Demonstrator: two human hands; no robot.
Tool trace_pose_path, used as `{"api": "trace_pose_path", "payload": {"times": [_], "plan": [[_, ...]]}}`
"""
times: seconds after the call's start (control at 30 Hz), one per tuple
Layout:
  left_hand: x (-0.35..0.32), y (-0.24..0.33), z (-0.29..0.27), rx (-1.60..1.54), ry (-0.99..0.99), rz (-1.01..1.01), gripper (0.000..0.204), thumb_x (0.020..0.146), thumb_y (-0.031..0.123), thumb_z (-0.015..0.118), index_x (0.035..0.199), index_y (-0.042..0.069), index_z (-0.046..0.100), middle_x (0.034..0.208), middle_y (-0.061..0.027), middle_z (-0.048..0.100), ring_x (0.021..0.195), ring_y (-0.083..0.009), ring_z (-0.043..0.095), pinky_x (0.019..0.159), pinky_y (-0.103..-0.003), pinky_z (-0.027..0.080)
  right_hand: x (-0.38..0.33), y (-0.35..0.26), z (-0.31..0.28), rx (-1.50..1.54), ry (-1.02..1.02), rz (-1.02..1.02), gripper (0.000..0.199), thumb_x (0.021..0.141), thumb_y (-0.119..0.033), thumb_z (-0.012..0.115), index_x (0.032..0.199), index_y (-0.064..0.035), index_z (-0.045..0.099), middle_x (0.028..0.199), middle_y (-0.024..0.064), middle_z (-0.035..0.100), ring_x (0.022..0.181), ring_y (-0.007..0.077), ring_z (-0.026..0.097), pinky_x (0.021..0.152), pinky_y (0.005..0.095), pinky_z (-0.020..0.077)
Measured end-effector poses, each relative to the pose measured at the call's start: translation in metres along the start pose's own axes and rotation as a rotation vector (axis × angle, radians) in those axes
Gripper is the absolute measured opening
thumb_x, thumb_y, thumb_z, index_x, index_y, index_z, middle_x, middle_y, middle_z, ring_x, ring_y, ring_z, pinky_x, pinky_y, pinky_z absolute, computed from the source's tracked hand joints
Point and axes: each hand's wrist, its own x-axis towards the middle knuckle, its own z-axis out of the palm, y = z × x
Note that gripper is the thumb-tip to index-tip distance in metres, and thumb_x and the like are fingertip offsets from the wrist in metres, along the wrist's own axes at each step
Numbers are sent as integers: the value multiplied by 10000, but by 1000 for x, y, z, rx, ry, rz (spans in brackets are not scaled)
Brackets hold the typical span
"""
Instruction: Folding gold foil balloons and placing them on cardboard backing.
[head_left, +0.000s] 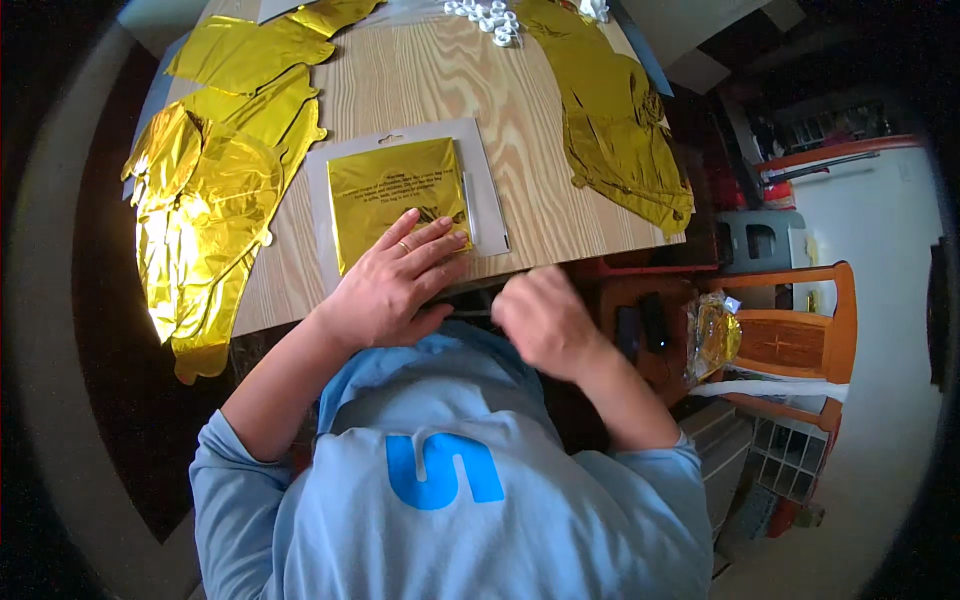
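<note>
A flat package (pixel 395 165) lies near the table's front edge. It holds a folded gold foil sheet, probably a foil balloon, on a pale backing card (pixel 488 185) with a hang hole at the top. Along the right side of the gold foil runs a thin pale straw (pixel 469 200). My left hand (pixel 395 275) rests flat on the lower part of the package, fingers stretched out, a ring on one finger. Just off the table edge, to the right of the package, my right hand (pixel 545 320) is curled and slightly blurred; whatever its fingers hold, if anything, is hidden.
Crumpled gold foil balloons (pixel 215 200) cover the table's left side, and more gold foil (pixel 620 130) lies along the right. Small white rings (pixel 495 18) sit at the far edge. A wooden chair (pixel 780 340) bearing a clear bag (pixel 712 335) stands on the right.
</note>
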Motion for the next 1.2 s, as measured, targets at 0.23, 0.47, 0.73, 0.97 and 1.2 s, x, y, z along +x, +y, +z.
{"api": "trace_pose_path", "payload": {"times": [0.23, 0.47, 0.73, 0.97, 1.2], "plan": [[-1, 13, 5, 236, 127, 8, 583, 758, 309, 785, 1275, 84, 637, 1344, -113, 595, 1305, -335, 534, 1134, -555, 356, 19, -6, -14, 405, 41, 87, 182, 810, -104, 764, 873, -79, 595, 1201, 140, 554, 1146, 332, 541, 1039, 475, 399], [-44, 47, -8, 387, 423, -194, 309, 711, 172, 760, 1013, 114, 737, 980, -7, 605, 879, -186, 597, 772, -360, 428, 32, 11, -11, 443, -101, 272, 124, 874, -72, 713, 875, -35, 595, 1313, 171, 589, 1215, 343, 581, 1017, 402, 454], [-288, 26, 38, 221, 399, -1196, 182, 937, 181, 675, 967, 15, 743, 880, -194, 672, 797, -343, 667, 694, -427, 528, 35, 2, -14, 352, -94, 254, 149, 847, -72, 728, 869, -34, 586, 1305, 166, 616, 1200, 355, 577, 1024, 415, 440], [-555, -18, 152, 167, -205, -2000, 380, 918, 404, 671, 1064, 60, 740, 862, -192, 689, 761, -341, 673, 689, -460, 536, 39, 1, -12, 378, -130, 269, 134, 850, -61, 722, 874, -34, 592, 1345, 175, 597, 1245, 359, 561, 1046, 420, 430], [-615, -1, 155, 340, -627, -1962, 516, 913, 487, 646, 1222, 78, 703, 1000, -176, 719, 866, -298, 690, 774, -447, 542, 36, -2, -14, 355, -139, 276, 133, 851, -93, 735, 867, -46, 612, 1344, 176, 599, 1264, 343, 558, 1064, 430, 418]]}}
